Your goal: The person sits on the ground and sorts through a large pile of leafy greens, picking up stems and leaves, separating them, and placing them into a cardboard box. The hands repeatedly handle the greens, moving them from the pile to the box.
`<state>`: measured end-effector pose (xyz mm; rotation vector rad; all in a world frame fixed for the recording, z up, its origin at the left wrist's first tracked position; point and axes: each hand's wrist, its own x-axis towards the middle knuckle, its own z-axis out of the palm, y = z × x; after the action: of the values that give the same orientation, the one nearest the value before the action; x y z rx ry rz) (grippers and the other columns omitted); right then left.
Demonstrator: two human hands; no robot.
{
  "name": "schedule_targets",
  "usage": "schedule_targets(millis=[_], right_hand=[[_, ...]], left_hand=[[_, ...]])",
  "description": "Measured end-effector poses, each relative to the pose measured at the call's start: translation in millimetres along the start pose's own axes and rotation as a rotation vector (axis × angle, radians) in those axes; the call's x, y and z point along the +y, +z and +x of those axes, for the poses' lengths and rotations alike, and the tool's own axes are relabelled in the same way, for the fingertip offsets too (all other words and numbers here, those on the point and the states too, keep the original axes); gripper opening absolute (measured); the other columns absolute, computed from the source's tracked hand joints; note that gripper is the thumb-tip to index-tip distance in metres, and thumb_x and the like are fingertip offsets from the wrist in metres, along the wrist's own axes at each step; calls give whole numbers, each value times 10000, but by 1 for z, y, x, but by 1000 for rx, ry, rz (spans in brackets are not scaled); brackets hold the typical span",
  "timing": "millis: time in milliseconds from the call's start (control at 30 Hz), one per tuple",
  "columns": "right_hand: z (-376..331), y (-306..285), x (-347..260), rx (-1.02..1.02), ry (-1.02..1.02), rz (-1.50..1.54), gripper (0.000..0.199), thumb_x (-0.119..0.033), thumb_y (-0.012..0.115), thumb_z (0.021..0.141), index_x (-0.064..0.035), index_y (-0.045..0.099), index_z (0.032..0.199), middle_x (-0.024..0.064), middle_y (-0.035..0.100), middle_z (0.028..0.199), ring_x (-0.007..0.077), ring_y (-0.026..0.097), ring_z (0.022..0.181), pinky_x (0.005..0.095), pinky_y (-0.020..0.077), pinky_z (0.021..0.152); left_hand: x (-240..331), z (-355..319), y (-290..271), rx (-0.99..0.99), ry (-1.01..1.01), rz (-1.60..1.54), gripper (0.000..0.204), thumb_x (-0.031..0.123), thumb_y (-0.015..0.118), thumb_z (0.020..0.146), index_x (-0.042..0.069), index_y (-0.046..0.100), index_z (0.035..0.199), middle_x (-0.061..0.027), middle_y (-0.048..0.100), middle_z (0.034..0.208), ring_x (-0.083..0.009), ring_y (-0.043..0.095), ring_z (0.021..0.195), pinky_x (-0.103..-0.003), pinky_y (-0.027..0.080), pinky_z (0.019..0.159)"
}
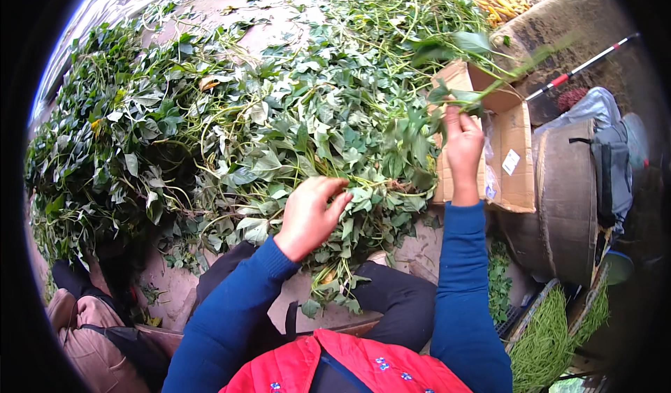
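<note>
A broad heap of leafy green vines (279,127), sweet potato vines by their pointed leaves, spreads in front of me. My right hand (463,145) is raised at the heap's right side, fingers closed on the stem of one vine (475,98). That vine's leaves and outer end are smeared by motion above an open cardboard box (521,138). Over the near edge of the heap hovers my left hand (312,215). Its fingers are bent loosely, with the thumb apart from the index finger, and nothing shows between them. Stems lie close by its fingertips.
Yellow corn cobs (495,2) lie at the far right. Beside the box stand a large round brown container (559,197) and a grey bag (611,166). A red-and-white pole (580,68) leans behind. Thin green pods (542,344) fill a basket, lower right. Another person's legs (91,337) are at lower left.
</note>
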<state>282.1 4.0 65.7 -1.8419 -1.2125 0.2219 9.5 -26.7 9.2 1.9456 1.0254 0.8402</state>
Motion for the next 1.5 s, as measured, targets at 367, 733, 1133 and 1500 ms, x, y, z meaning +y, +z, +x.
schedule_targets(millis=[367,733,1133,1500], right_hand=[[-172,54,-27,-332,-425,-350,203,-241,659,788,-54,623,860,99,596,788,281,586,712,381,473,643],[-136,-7,-7,-1,-59,316,184,-131,567,907,12,649,989,92,647,908,179,608,839,274,474,765],[-142,-16,16,-18,106,213,50,12,587,787,16,634,802,40,602,663,88,520,544,216,423,526],[-132,-20,25,-219,55,405,218,-85,619,850,5,630,1048,81,626,1008,163,578,911,276,440,843]], left_hand=[[-12,13,6,18,-455,-1001,178,119,552,915,-1,617,1030,-18,634,789,-77,566,715,-222,462,649],[-8,26,-1,-123,-435,-1227,279,213,499,946,-23,592,1061,4,601,772,-74,553,668,-194,440,650],[23,18,33,-332,-486,-998,292,195,519,928,-36,610,1083,33,532,703,-46,475,641,-192,393,633],[4,16,26,-377,-402,-1545,247,242,512,905,3,567,886,-78,589,806,-180,557,754,-289,451,699]])
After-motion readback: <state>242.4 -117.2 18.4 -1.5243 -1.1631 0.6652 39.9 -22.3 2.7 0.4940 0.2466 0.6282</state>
